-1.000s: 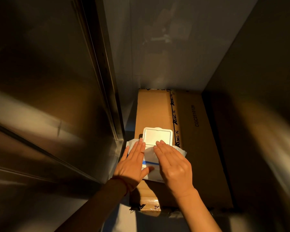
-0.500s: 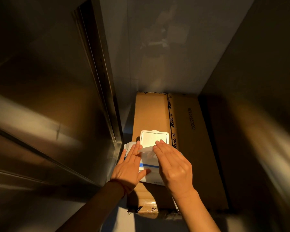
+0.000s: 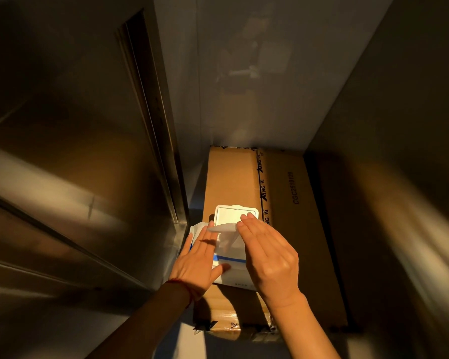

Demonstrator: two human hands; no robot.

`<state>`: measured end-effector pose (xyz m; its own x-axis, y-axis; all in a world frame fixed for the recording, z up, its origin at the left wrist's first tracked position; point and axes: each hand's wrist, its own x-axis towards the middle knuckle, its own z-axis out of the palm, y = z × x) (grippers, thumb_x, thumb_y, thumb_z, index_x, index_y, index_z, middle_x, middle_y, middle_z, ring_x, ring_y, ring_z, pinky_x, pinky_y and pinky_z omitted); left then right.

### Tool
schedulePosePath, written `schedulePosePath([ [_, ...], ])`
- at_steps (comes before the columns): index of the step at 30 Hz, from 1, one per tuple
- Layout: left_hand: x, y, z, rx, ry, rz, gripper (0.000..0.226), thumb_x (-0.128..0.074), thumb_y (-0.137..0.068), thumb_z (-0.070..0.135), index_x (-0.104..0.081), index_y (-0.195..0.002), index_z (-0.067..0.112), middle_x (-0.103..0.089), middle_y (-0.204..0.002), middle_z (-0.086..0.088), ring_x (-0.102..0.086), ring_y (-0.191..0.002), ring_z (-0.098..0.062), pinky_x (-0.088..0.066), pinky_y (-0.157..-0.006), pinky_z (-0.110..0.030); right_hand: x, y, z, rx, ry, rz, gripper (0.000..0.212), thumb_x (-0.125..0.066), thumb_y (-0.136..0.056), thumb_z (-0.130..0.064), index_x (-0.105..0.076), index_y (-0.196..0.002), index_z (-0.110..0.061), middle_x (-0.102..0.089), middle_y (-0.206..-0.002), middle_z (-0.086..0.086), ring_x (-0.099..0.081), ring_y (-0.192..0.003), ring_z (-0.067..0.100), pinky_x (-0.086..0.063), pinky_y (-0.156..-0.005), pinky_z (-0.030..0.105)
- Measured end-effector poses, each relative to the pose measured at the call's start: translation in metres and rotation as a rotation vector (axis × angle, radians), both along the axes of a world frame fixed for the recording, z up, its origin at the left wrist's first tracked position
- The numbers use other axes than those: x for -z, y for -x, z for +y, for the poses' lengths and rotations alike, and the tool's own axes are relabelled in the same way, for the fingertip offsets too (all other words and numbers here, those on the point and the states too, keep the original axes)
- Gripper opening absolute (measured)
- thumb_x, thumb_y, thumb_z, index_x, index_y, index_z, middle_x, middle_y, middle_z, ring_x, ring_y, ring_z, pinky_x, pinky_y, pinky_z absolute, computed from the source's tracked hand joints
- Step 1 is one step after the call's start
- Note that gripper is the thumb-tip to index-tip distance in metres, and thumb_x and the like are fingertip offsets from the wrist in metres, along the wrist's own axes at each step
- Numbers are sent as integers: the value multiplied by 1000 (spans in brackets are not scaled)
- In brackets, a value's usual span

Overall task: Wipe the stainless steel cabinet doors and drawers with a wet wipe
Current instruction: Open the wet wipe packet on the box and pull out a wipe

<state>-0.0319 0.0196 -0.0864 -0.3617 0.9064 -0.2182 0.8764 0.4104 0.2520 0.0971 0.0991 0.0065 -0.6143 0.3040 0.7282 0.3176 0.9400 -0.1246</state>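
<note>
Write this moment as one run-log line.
stage: pulling wipe | left hand: flat on wipe pack | right hand: drawing wet wipe out | lid: open | pack on: cardboard box

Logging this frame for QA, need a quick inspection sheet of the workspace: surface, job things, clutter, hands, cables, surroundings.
Surface: cardboard box lying flat, printed lettering on top.
Job's things: wipes pack on the box, lid flipped open; a wet wipe partly pulled out.
Clutter: nothing seen.
Hands: left hand flat on the pack; right hand at the wipe, grip not clear.
Cables: nothing seen.
Surroundings: steel cabinet on the left, pale wall behind, dim light.
</note>
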Motion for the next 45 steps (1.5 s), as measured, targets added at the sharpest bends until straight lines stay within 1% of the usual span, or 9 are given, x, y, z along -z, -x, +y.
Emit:
schedulePosePath([
  [11,-7,-4,-1,-38,-5,-8,80,-32,-91,61,3,-150,19,-9,-158,-1,-6,-144,-14,15,-109,-31,-12,4,1,15,7,41,22,-60,-85,-13,-73,-94,3,-70,-98,17,-68,-94,25,-56,-80,37],
  [16,-10,-4,-2,-56,-42,-36,78,-36,-91,60,-2,-149,20,-14,-156,1,-12,-143,-12,9,-114,-33,-16,4,-2,13,7,41,23,-68,-75,-10,-73,-93,3,-71,-97,17,-68,-93,24,-55,-80,36],
  [22,-13,-3,-8,-54,-24,-2,80,-31,-94,57,12,-148,18,6,-158,-2,6,-144,-13,15,-109,-32,-26,4,-1,17,14,27,30,-81,-64,-5,-73,-91,4,-71,-96,17,-69,-91,25,-53,-81,37],
  [25,-16,0,-10,-72,-32,-4,78,-31,-94,56,13,-148,20,10,-157,-1,11,-143,-12,17,-107,-32,-30,2,-1,22,34,-3,42,-89,-54,-8,-73,-91,3,-71,-96,17,-69,-91,26,-51,-82,37],
  [29,-20,1,-12,-84,-34,5,79,-30,-94,57,16,-147,21,16,-155,0,13,-142,-12,18,-107,-32,-36,3,-2,9,59,-9,45,-90,-52,-10,-73,-91,4,-71,-96,17,-69,-91,26,-53,-80,37],
  [34,-27,2,-15,-97,-25,28,75,-27,-93,59,28,-133,27,32,-141,3,23,-133,-9,19,-106,-32,-41,5,-2,5,65,9,39,-86,-59,-11,-72,-93,4,-70,-99,18,-68,-94,26,-52,-83,38],
  [37,-33,2,-18,-110,-27,29,75,-28,-94,58,27,-134,27,33,-139,3,25,-130,-9,18,-106,-32,-44,8,-3,5,55,41,29,-69,-76,-18,-72,-94,4,-70,-100,18,-68,-94,26,-53,-82,38],
  [39,-39,1,-19,-120,-25,27,77,-29,-94,57,25,-137,24,33,-140,3,25,-130,-9,17,-107,-32,-45,8,-4,6,52,45,30,-59,-85,-22,-72,-94,3,-70,-100,18,-68,-94,26,-53,-82,38],
  [45,-55,-4,-23,-137,-78,-18,79,-33,-94,54,19,-144,21,28,-140,5,23,-132,-8,20,-107,-30,-50,9,-5,-7,35,57,18,-64,-80,-5,-73,-94,3,-70,-99,16,-68,-95,24,-56,-81,36],
])
